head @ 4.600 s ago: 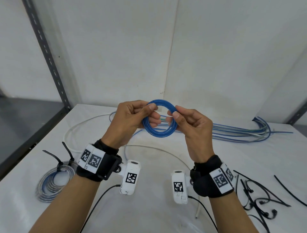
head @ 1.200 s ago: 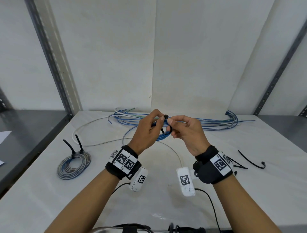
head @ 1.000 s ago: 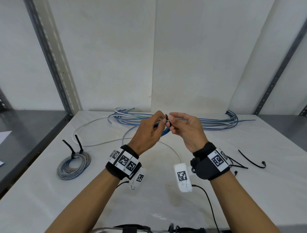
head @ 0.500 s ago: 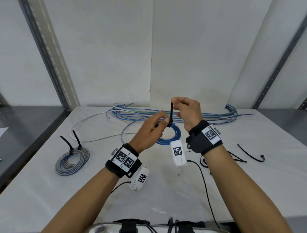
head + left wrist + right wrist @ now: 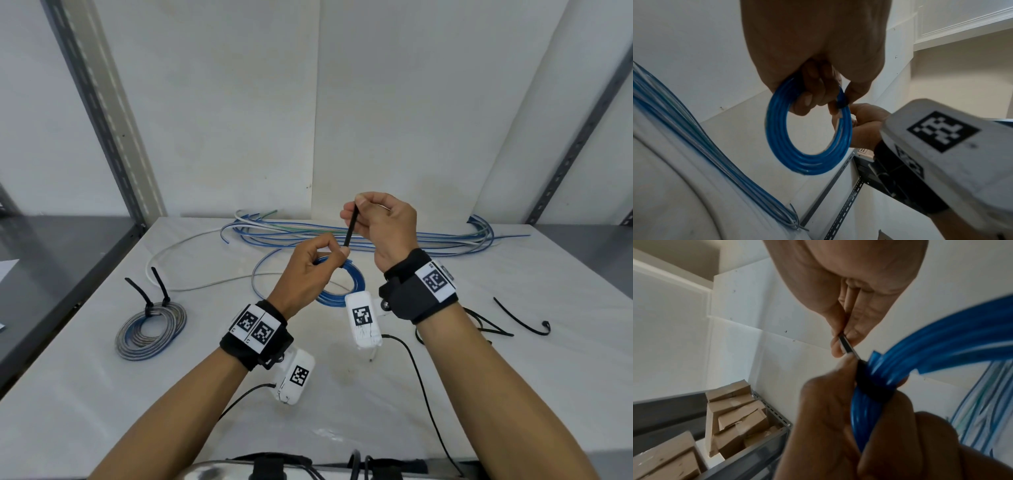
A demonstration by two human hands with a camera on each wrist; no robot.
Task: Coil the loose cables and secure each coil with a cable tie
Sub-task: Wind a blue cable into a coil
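Observation:
My left hand [image 5: 317,265] grips a small blue cable coil [image 5: 342,291] above the white table [image 5: 342,394]; the left wrist view shows the blue cable coil [image 5: 807,138] hanging from my curled fingers. A black cable tie [image 5: 350,230] is wrapped round the coil, seen as a tight band in the right wrist view [image 5: 871,386]. My right hand [image 5: 375,219] pinches the tie's free tail [image 5: 846,345] between thumb and forefinger, holding it up and away from the coil.
A tied grey-and-blue coil [image 5: 150,329] lies at the left. Loose blue and white cables [image 5: 376,236] stretch across the back of the table. Spare black cable ties [image 5: 524,320] lie at the right. Grey shelf uprights [image 5: 99,113] flank the white back wall.
The right hand has drawn the tie's tail upward and away from the coil, and the band has closed round the coil. The left hand kept its grip and sank slightly.

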